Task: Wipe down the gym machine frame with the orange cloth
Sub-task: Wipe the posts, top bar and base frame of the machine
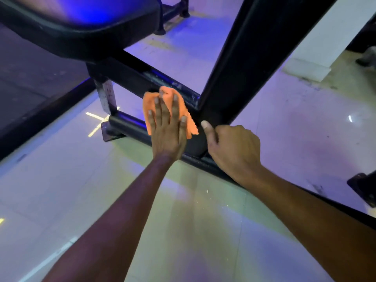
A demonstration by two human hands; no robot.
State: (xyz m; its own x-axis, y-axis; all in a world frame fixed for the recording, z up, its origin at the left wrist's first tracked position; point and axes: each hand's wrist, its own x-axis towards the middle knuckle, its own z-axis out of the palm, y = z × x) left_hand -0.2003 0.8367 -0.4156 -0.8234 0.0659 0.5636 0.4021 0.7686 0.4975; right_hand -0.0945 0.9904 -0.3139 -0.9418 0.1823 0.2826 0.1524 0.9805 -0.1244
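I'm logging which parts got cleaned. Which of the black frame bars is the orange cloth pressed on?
The left hand presses the orange cloth on the scuffed diagonal bar running from under the seat, not the thick upright post.

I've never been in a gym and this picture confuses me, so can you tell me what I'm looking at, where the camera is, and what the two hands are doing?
The one picture comes from a camera worn on a person's head, looking down at their own arms. The dark bars are the metal frame of a gym machine, standing on a pale tiled floor, with a padded seat at upper left. The left hand lies flat, fingers straight, pressing an orange cloth against the frame where the bars meet. The right hand holds no cloth; its fingers curl over the low bar beside that joint, thumb pointing up, apparently for support.
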